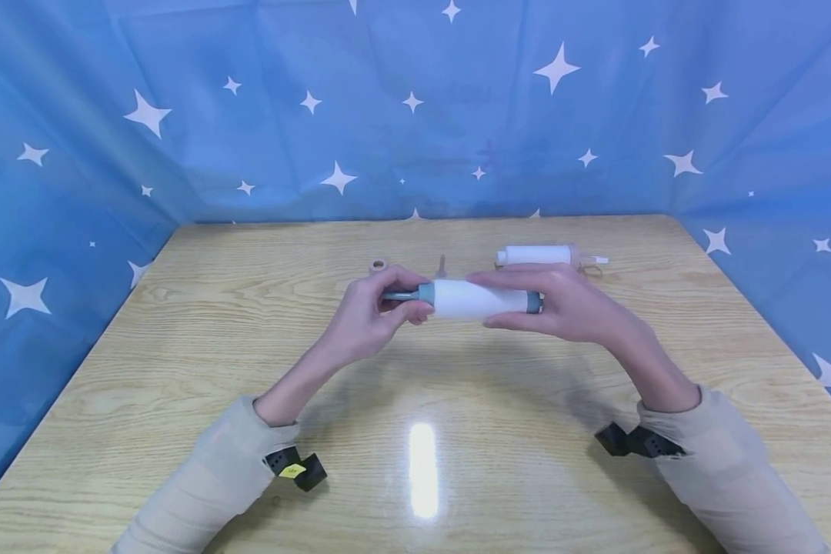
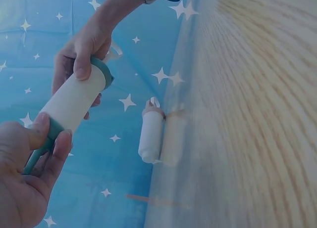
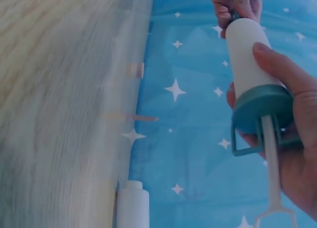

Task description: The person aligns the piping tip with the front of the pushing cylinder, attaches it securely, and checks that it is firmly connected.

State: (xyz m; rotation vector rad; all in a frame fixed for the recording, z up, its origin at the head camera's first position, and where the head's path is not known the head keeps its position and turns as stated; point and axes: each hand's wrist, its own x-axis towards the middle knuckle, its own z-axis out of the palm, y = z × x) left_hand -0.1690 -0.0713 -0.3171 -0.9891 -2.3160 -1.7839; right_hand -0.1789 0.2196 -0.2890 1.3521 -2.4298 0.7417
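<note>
Both hands hold an icing syringe (image 1: 457,298) level above the table, its white barrel crosswise in the head view. My left hand (image 1: 377,315) pinches its teal left end, where a thin teal nozzle (image 1: 400,295) points back into the palm. At the other end my right hand (image 1: 571,304) grips the barrel, thumb on one side and fingers on the other. The right wrist view shows the teal end cap (image 3: 262,107) with a finger loop (image 3: 246,152), and a pale plunger rod (image 3: 270,159) passing through it to a forked handle.
A second white syringe (image 1: 536,255) with a pinkish-beige cap lies at the table's back, beyond my right hand. Left of it are a small slim piece (image 1: 442,266) and a small beige ring (image 1: 378,265). A blue starry curtain (image 1: 415,138) borders the wooden table (image 1: 360,477).
</note>
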